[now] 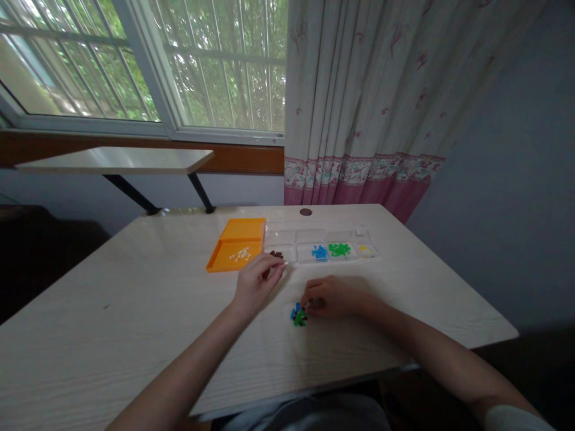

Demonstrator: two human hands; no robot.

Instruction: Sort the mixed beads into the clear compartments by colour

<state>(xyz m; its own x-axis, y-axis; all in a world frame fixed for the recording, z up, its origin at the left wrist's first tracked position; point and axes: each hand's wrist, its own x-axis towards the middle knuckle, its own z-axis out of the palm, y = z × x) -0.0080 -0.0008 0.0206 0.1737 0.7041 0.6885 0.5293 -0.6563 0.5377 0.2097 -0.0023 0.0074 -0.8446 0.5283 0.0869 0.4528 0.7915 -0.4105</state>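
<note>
My left hand is raised over the table in front of the boxes, thumb and fingertips pinched on a small white piece. My right hand rests lower on the tabletop, its fingers curled together at the edge of a small pile of blue, green and dark brown pieces. What its fingertips pinch, if anything, is hidden. Beyond my left hand lies an open orange box with white pieces scattered in its near half. Brown pieces lie partly behind my left fingers.
A clear compartment case lies open beside the orange box, holding blue pieces, green pieces and a few yellow ones. A raised shelf stands at the back left of the table. A curtain hangs behind.
</note>
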